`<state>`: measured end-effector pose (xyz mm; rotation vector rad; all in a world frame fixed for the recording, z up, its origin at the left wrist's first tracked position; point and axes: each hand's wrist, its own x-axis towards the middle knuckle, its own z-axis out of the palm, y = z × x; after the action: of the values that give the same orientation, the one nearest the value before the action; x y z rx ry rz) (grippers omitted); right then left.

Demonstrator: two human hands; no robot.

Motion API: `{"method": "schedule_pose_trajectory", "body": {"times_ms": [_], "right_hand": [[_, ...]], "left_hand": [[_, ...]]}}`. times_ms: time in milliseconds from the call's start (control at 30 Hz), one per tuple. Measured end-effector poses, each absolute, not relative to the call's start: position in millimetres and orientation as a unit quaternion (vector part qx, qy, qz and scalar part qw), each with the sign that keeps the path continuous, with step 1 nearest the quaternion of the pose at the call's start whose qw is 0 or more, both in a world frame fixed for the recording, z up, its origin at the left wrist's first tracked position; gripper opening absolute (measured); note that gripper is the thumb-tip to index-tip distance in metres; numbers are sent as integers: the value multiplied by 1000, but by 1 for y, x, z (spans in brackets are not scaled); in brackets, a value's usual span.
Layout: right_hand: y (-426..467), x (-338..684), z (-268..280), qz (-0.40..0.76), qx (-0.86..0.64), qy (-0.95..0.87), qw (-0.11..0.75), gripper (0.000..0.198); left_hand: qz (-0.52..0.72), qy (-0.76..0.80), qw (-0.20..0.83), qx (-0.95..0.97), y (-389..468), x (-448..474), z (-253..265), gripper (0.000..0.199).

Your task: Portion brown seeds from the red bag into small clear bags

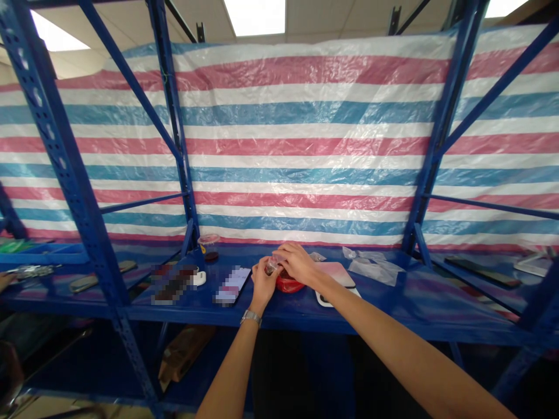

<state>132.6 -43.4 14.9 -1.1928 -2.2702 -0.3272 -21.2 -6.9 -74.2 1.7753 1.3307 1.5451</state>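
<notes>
Here both hands, left hand (pixel 263 283) and right hand (pixel 297 262), grip a red bag (pixel 289 284).

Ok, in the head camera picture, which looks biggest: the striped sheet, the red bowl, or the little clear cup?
1. Striped pink, blue and white plastic sheet, by far the largest.
2. Red plastic bowl, partly hidden under the hands.
3. Small clear plastic cup. It sits farther back, so these last two are close.

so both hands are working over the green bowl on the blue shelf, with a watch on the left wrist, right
Not quite: the bowl is red, not green. The head view shows the left hand and right hand meeting over it on the blue shelf, and the watch is indeed on the left wrist.
</notes>
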Motion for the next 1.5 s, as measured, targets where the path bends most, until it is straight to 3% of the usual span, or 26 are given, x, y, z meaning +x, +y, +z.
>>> {"method": "schedule_pose_trajectory", "body": {"times_ms": [200, 300, 533, 767, 1133, 1367, 1500], "right_hand": [[-51, 144, 11, -44, -551, -781, 293, 40], [-57, 142, 12, -16, -498, -796, 344, 26], [-59, 131, 14, 70, -496, -800, 329, 3], [-51, 135, 6, 180, -460, -783, 378, 13], [-43, 141, -2, 193, -467, -706, 495, 13], [-37, 167, 11, 148, -486, -643, 573, 17], [-41, 220, 34, 136, -534, -608, 571, 28]], "left_hand": [[565, 477, 218, 637, -7, -23, -75, 46], [569, 480, 208, 634, -5, -23, -76, 46], [568, 447, 197, 663, -7, -22, -74, 43], [542, 416, 165, 711, -14, -20, -72, 41], [532, 436, 159, 708, -17, -19, -71, 54], [532, 418, 126, 726, -21, -15, -72, 84], [545, 415, 134, 716, -21, -16, -71, 67]]}}
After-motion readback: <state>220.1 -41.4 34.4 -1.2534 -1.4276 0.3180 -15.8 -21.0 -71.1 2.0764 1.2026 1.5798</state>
